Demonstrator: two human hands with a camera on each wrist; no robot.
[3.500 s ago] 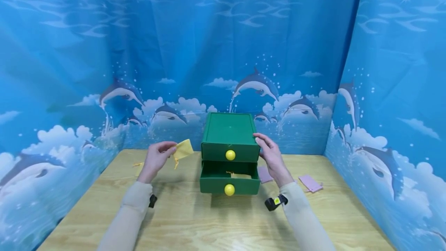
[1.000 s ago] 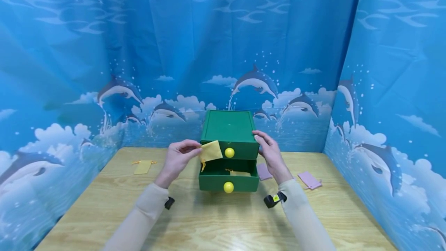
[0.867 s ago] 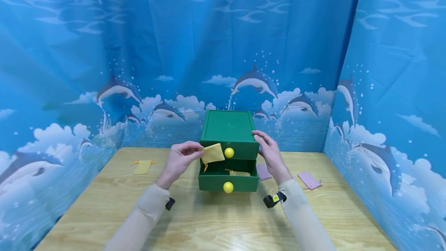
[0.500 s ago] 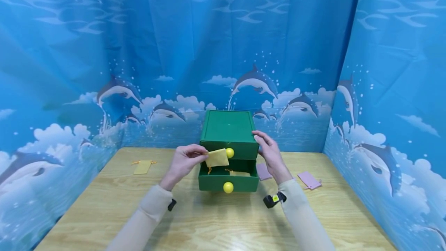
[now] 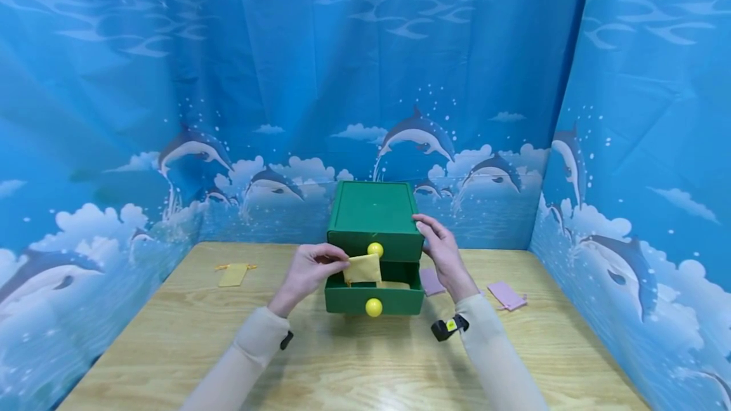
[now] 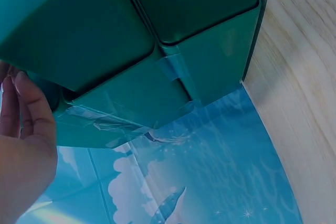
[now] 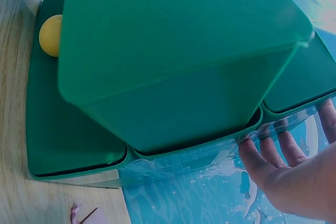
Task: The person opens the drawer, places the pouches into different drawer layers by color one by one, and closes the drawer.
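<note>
In the head view my left hand pinches a small yellow drawstring pouch by its corner, over the pulled-out drawer of a green drawer cabinet. Inside that drawer lies another yellow pouch, partly covered by the held one. The fingers of my right hand touch the cabinet's right side near its top edge. The right wrist view has these fingers extended against the side wall. In the left wrist view the drawer hides the held pouch, and only part of my left hand shows.
A yellow pouch lies flat on the wooden table at left. Two lilac pouches lie at right: one beside the cabinet, one farther out. The top drawer's yellow knob sits above the opening. Dolphin-print curtains enclose the table.
My left hand has carried the yellow pouch from the left of the cabinet rightward, then down over the opened drawer. My right hand keeps its place on the cabinet's side.
</note>
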